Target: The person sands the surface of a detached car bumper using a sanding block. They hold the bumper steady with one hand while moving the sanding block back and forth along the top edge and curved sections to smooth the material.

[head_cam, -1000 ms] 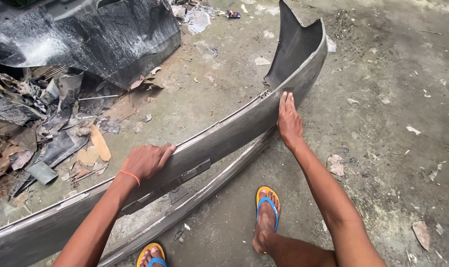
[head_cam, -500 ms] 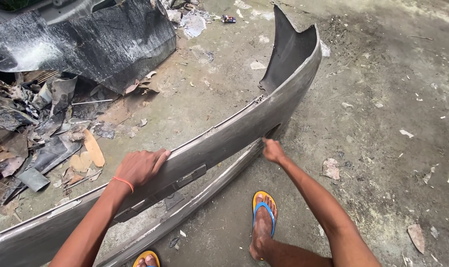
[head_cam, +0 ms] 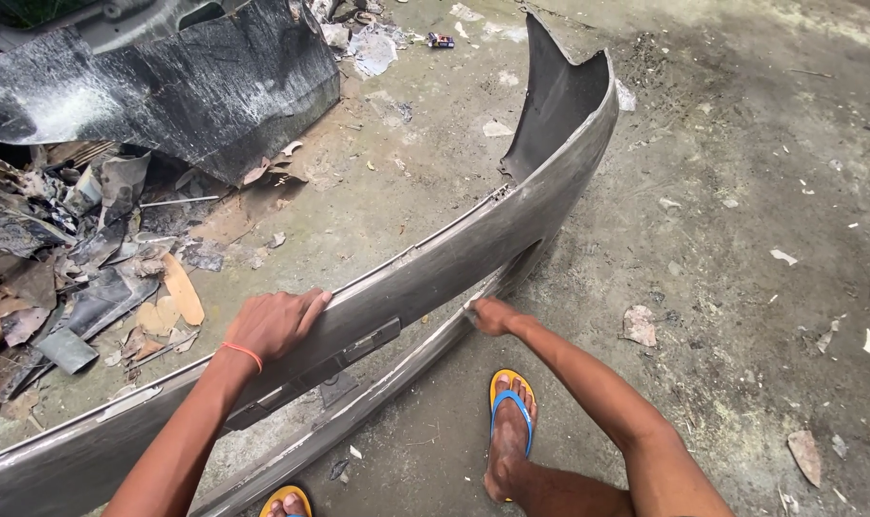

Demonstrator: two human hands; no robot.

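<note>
A long grey car bumper [head_cam: 511, 225] stands on its edge on a dirty concrete floor, running from the lower left to the upper right. My left hand [head_cam: 277, 324] rests over its top edge near the middle, fingers curled on the rim; an orange band sits on that wrist. My right hand [head_cam: 492, 316] is lower, closed on the bumper's bottom lip. My right foot in a yellow and blue sandal [head_cam: 511, 412] stands just below that hand.
A black scuffed car panel [head_cam: 167, 86] lies at the upper left. Torn scraps of plastic and cardboard [head_cam: 80, 278] are heaped on the left. Small bits of litter [head_cam: 638, 324] dot the concrete on the right.
My right hand left the bumper's top edge and dropped to its lower lip. The left hand stayed on the top edge.
</note>
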